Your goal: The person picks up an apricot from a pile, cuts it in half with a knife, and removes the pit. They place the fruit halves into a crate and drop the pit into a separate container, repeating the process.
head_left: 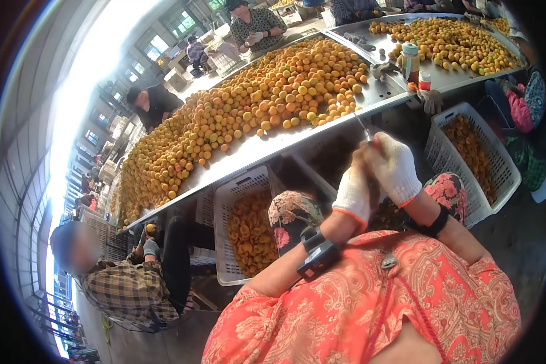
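My right hand (pixel 392 165), in a white knit glove with a stained palm and fingers, is closed round a small knife (pixel 362 126). The thin blade points up and away toward the table edge. Pressed close beside it is my left hand (pixel 353 189), gloved the same way, with its fingers closed and partly blurred. Whatever the left fingers hold, if anything, is hidden. Both hands are above my lap, in front of the metal table (pixel 218 162). Whole apricots (pixel 273 85) are heaped on that table beyond my hands.
Left of my knees stands a white crate (pixel 221 218) of split apricots (pixel 249 233); another crate (pixel 508 159) is at the right. A bottle (pixel 410 64), a red-and-white container (pixel 424 80) and gloves (pixel 431 101) lie near the table joint. A co-worker (pixel 127 285) sits close at left.
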A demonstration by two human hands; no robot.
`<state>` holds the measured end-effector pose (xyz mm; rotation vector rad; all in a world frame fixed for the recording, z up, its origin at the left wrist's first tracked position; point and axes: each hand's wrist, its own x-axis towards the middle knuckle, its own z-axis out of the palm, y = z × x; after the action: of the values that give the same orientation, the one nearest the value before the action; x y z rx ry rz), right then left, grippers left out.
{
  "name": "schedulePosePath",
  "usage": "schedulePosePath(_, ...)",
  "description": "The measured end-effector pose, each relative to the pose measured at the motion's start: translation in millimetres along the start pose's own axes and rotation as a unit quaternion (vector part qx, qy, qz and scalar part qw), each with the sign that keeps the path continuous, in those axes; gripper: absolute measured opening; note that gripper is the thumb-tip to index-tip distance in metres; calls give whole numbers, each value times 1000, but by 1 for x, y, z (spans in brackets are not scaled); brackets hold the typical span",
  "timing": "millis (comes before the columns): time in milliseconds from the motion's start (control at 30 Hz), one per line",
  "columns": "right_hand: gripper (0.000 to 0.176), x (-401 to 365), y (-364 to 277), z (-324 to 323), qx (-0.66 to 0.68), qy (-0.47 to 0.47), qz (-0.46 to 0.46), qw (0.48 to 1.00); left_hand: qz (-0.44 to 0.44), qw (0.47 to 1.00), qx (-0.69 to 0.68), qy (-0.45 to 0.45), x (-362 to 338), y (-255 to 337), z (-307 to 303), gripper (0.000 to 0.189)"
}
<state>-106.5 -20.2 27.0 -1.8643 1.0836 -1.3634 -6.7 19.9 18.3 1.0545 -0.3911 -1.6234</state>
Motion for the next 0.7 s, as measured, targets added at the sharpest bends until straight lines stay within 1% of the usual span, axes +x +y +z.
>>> schedulePosePath(67, 28, 3, 2, 1, 12, 7, 22, 1000, 156, 985, 74, -29, 15, -11, -3, 46)
schedulePosePath(100, 29, 5, 2, 2, 23, 12, 41, 999, 155, 985, 76, -29, 19, -17, -5, 46)
schedulePosePath(167, 29, 7, 0, 4, 15, 21, 44, 999, 202, 977, 67, -21, 15, -17, 3, 48)
schedulePosePath(200, 30, 8, 0, 4, 5, 27, 45, 999, 201, 977, 68, -21, 14, -12, 6, 48)
schedulePosePath(233, 30, 7, 1, 5, 6, 28, 46, 999, 115, 992, 47, 13, 12, -4, 9, 46)
schedulePosePath(267, 27, 6, 4, 6, -25, 34, 12, 999, 28, 998, 26, 49, 11, 0, 10, 45)
schedulePosePath(300, 24, 6, 7, 7, -55, 41, -24, 997, 27, 998, 26, 49, 16, -3, 6, 45)
schedulePosePath(333, 24, 5, 10, 9, -56, 41, -22, 997, 12, 999, -46, -9, 21, -6, 2, 43)
schedulePosePath(367, 22, 1, 13, 10, -76, 32, -39, 996, -4, 991, -118, -66, 24, -11, -2, 43)
schedulePosePath(400, 19, -1, 16, 12, -96, 23, -58, 993, -6, 991, -117, -66, 25, -16, -6, 43)
schedulePosePath(433, 16, -3, 20, 13, -107, 9, -70, 992, -32, 988, -125, -78, 19, -16, -7, 43)
schedulePosePath(467, 16, -4, 21, 13, -106, 9, -69, 992, -57, 985, -134, -91, 15, -14, -7, 44)
schedulePosePath(500, 14, -6, 21, 14, -105, 5, -84, 991, -85, 987, -125, -52, 11, -13, -5, 48)
schedulePosePath(567, 14, -8, 26, 16, -111, 4, -115, 987, -102, 985, -126, -51, 12, -14, -6, 49)
schedulePosePath(633, 14, -9, 27, 15, -112, -10, -123, 986, -116, 984, -128, -50, 10, -14, -9, 51)
schedulePosePath(700, 15, -8, 29, 14, -114, -21, -132, 985, -161, 984, -81, -7, 6, -13, -9, 49)
